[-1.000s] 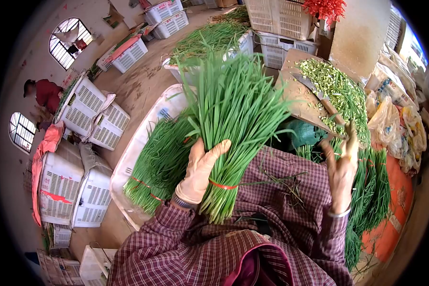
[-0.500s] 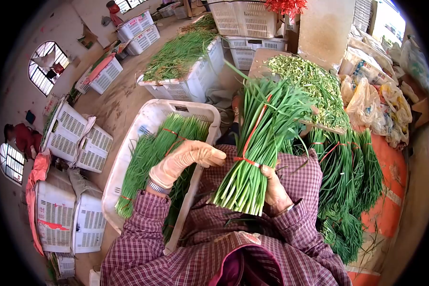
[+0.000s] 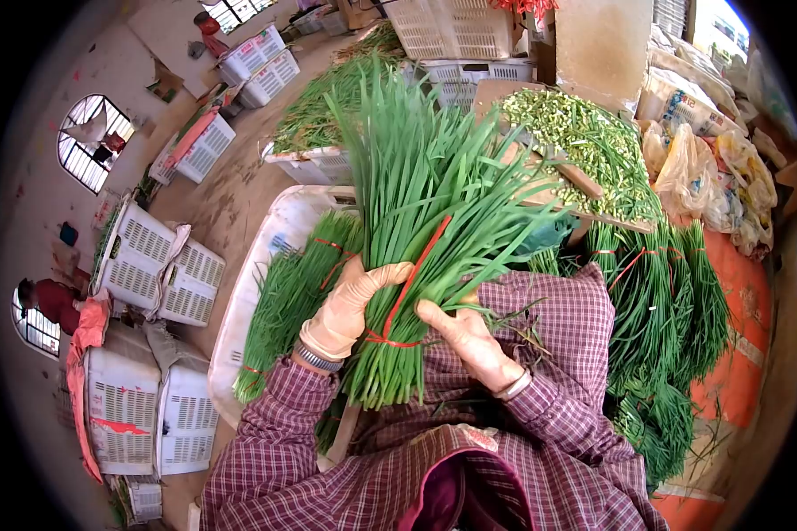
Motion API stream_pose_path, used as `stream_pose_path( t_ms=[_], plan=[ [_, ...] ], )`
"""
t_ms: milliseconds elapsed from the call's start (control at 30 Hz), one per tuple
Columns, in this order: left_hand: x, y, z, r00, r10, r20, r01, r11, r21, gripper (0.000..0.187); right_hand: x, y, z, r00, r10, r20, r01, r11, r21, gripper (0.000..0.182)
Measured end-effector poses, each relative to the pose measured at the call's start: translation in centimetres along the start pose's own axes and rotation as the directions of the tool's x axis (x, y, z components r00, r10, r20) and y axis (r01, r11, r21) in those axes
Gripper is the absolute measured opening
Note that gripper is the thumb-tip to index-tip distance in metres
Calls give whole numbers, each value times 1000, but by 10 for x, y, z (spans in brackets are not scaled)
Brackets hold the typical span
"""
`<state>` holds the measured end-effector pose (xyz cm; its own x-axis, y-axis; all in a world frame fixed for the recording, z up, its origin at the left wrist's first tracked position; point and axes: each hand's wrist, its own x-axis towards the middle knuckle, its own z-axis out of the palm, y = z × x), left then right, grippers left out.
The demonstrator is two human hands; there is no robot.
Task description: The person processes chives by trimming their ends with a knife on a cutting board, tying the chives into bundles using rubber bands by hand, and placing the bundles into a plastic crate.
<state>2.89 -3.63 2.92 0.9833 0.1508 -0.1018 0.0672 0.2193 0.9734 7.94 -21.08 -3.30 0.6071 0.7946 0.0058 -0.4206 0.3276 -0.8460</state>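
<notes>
A large bunch of garlic chives [image 3: 416, 203] stands over my lap, leaves up and cut stalk ends down, with a red tie round its lower part and a red strip running up among the leaves. My left hand [image 3: 350, 301], in a pale glove with a watch at the wrist, is wrapped round the bunch's left side, thumb across the front. My right hand [image 3: 469, 341] is at its right side near the tie, thumb in front, other fingers partly hidden behind leaves. Beside my left arm, a white crate [image 3: 266, 221] holds tied bunches of greens [image 3: 297, 292].
A board to the right bears chopped green-white pieces [image 3: 584, 150] and a wooden-handled knife [image 3: 576, 177]. Tied bunches [image 3: 660, 301] hang below it. Plastic bags [image 3: 691, 168] lie behind. White crates [image 3: 164, 261] stand left, and a person [image 3: 53, 305] is at far left.
The bunch has moved left and turned more upright. My left hand, empty before, has closed round it. My right hand has shifted from the stalk end to the right side.
</notes>
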Motion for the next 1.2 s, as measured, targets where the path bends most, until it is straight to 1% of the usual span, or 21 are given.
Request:
stream_pose_path(
  t_ms=[100,167,233,300,333,400,467,500,533,600,633,700,767,800,833,900,967,1033,1100,1167,1200],
  plan=[
    [-8,5,-8,999,-46,-8,47,994,97,53,17,-11,-2,989,-124,-83,118,990,-72,52],
    [-19,2,-13,995,-96,-39,101,985,138,54,29,4,0,959,-72,-275,124,977,174,47],
    [-32,1,-11,986,-125,-110,130,990,47,55,31,13,-13,962,-2,-274,64,974,217,50],
    [-48,-6,-16,976,-163,-142,171,984,44,57,31,26,-33,936,149,-320,-13,920,391,64],
    [-55,-16,-23,969,-188,-162,193,981,15,58,34,26,-43,846,189,-498,-22,946,322,61],
    [-67,-31,-28,955,-216,-205,212,976,-40,59,30,11,-69,826,107,-554,103,937,334,101],
    [-76,-35,-22,948,-231,-220,214,972,-101,58,22,1,-98,782,-13,-623,194,955,224,83],
    [-81,-36,-21,944,-238,-230,206,966,-158,57,15,-12,-112,775,-49,-630,170,977,132,62],
    [-84,-43,-24,943,-218,-252,186,972,-144,57,13,-16,-128,719,-172,-673,315,944,95,37],
    [-86,-50,-24,943,-209,-260,175,973,-148,56,2,-40,-159,724,-429,-540,505,863,-9,31],
    [-87,-53,-23,945,-194,-265,160,976,-145,55,-6,-48,-157,608,-443,-659,528,845,-81,27],
    [-87,-55,-19,939,-177,-296,149,982,-113,53,-17,-71,-115,492,-651,-578,406,759,-510,25],
    [-87,-55,-12,932,-159,-326,142,987,-74,52,-16,-75,-81,586,-777,-229,407,527,-746,27],
    [-85,-52,-5,929,-136,-343,131,991,-37,50,-15,-72,-66,592,-804,56,416,246,-876,28],
    [-85,-51,-1,927,-111,-359,119,993,0,49,-15,-67,-50,593,-733,333,428,-63,-902,29],
    [-85,-58,-5,920,-137,-366,150,989,7,49,-15,-44,-15,740,-442,507,454,-228,-861,36],
    [-84,-58,3,931,-81,-357,88,996,3,48,-13,-13,-8,753,-396,526,542,-81,-836,32],
    [-85,-62,1,921,-39,-388,60,997,43,46,-17,2,-16,780,-338,527,533,-82,-842,30],
    [-86,-61,4,906,-91,-413,56,994,-94,45,-25,8,-25,851,-229,472,464,-90,-881,28],
    [-87,-61,9,899,-99,-427,55,992,-113,44,-31,19,-30,862,-260,436,428,-88,-899,22],
    [-87,-62,10,894,-94,-437,39,990,-135,44,-34,19,-30,875,-271,401,415,-9,-910,20]
  ],
)
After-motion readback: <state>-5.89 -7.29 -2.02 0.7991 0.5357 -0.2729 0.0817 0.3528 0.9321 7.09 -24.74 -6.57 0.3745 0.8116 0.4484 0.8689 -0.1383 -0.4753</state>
